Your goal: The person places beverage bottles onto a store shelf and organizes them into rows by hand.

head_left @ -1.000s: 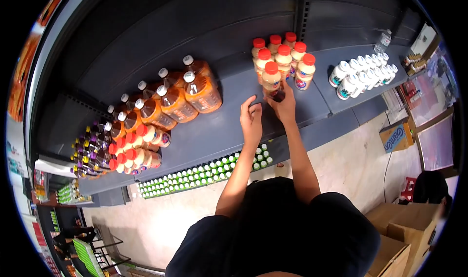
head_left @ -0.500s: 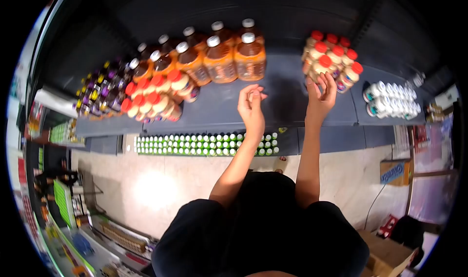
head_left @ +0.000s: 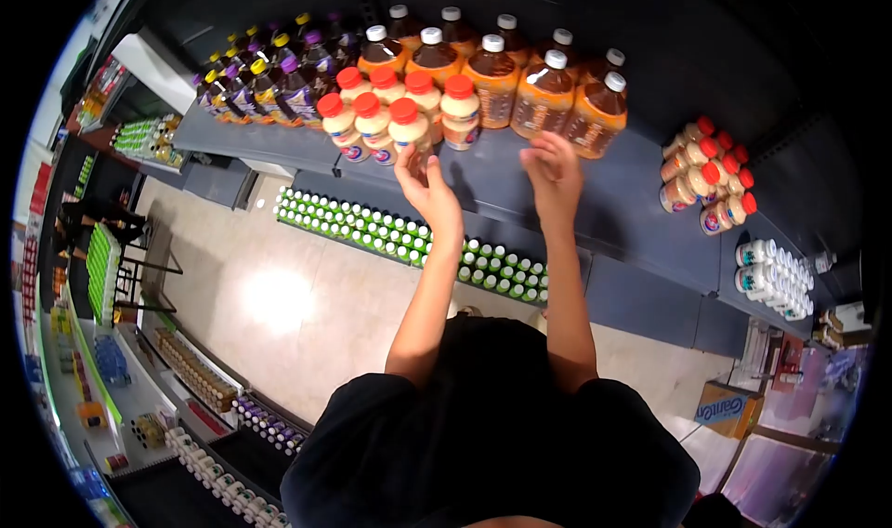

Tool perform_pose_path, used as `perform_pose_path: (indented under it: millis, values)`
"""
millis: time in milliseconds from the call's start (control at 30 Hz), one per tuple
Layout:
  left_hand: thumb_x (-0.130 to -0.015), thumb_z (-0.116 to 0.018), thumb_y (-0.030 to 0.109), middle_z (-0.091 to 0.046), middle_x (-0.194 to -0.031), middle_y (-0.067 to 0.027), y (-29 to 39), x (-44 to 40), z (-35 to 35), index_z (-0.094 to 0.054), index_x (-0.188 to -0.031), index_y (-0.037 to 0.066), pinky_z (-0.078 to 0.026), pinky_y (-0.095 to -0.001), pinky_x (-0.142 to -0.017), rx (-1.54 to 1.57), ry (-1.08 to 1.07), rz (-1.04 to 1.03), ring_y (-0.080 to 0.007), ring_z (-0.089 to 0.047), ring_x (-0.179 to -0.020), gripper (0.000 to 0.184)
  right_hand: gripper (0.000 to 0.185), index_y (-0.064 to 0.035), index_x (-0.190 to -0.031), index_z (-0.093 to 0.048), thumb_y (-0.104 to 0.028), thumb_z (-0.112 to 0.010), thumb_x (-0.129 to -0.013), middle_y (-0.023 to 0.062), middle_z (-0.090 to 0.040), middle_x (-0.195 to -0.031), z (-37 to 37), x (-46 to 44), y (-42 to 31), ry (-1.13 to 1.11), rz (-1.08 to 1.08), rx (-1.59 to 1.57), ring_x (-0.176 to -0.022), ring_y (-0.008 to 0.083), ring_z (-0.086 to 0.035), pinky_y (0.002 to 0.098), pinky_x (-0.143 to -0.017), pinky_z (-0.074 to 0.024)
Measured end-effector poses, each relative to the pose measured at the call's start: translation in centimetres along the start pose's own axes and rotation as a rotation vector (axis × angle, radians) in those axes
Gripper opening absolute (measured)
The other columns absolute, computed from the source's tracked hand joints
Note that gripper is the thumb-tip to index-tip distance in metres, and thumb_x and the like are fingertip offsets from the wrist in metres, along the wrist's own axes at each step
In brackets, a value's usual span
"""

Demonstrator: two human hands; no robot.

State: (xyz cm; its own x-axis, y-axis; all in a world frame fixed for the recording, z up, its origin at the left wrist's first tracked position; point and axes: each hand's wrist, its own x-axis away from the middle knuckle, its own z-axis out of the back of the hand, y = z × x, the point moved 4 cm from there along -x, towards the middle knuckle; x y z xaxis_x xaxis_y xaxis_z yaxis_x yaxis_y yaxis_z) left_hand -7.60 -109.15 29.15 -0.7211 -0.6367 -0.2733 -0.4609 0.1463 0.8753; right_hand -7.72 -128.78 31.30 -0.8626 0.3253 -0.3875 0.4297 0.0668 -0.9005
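Note:
My left hand (head_left: 433,196) is at the front of a cluster of cream-coloured bottles with red caps. Its thumb and fingers are apart, and the fingertips overlap the base of the nearest red-capped bottle (head_left: 405,122); whether they touch it I cannot tell. Another red-capped bottle (head_left: 460,114) stands at the cluster's right end. My right hand (head_left: 557,179) hovers over the shelf's front part, fingers loosely bent and apart, holding nothing visible. Just behind it stand large brown bottles with orange labels and white caps (head_left: 542,96).
The dark shelf (head_left: 641,221) also carries purple- and yellow-capped bottles (head_left: 269,86) at left, more red-capped bottles (head_left: 688,177) and white-capped packs (head_left: 773,277) at right. Below are rows of green bottles (head_left: 372,231). A cardboard box (head_left: 729,409) stands on the floor.
The view has turned leftward. My left hand has moved to the left cluster of red-capped bottles. My right hand has left the right cluster and is now before the orange-labelled bottles.

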Motion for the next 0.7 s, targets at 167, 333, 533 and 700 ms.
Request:
perform_pose_path:
  millis: [167, 333, 533, 700]
  values:
    - [-0.098, -0.061, 0.007, -0.056, -0.13, -0.0137, -3.3, -3.7, 3.5, -0.05, -0.139, -0.003, -0.043, -0.034, -0.104, -0.101, -0.026, -0.025, -0.0219, -0.055, -0.119, 0.043, 0.053, 0.0017, -0.134, -0.057, -0.006, -0.079, -0.086, 0.0129, -0.064, -0.126, -8.8, 1.1, 3.1, -0.231, -0.162, -0.013, -0.117, 0.0208, -0.062, 0.0336, -0.092, -0.0574]
    - [-0.1, -0.061, 0.011, -0.056, -0.133, -0.0158, -3.2, -4.7, 4.5, -0.053, -0.139, -0.004, -0.044, -0.035, -0.104, -0.046, -0.155, 0.069, -0.0236, -0.056, -0.121, 0.043, 0.062, 0.0034, -0.137, -0.055, -0.012, -0.082, -0.084, 0.0137, -0.062, -0.132, -13.8, 2.1, 6.4, -0.329, -0.124, 0.105, -0.123, 0.0246, -0.061, 0.0385, -0.094, -0.0576]
    - [-0.1, -0.062, 0.015, -0.057, -0.136, -0.0176, -1.1, -4.3, 4.7, -0.059, -0.134, -0.004, -0.042, -0.0359, -0.108, -0.174, -0.192, -0.015, -0.0281, -0.055, -0.127, 0.039, 0.071, 0.002, -0.142, -0.047, -0.006, -0.082, -0.082, 0.0174, -0.061, -0.133, -15.3, 1.6, 8.4, -0.317, -0.108, 0.048, -0.124, 0.0233, -0.06, 0.0376, -0.106, -0.0496]
    - [-0.098, -0.064, 0.014, -0.067, -0.118, -0.017, 0.6, -2.6, 4.1, -0.068, -0.118, -0.004, -0.047, -0.0363, -0.103, -0.205, -0.223, -0.041, -0.0292, -0.064, -0.116, 0.028, 0.062, 0.0022, -0.139, -0.047, 0.004, -0.076, -0.084, 0.0142, -0.06, -0.133, -14.3, 2.0, 7.9, -0.221, -0.226, -0.173, -0.121, 0.0209, -0.062, 0.0341, -0.103, -0.0512]
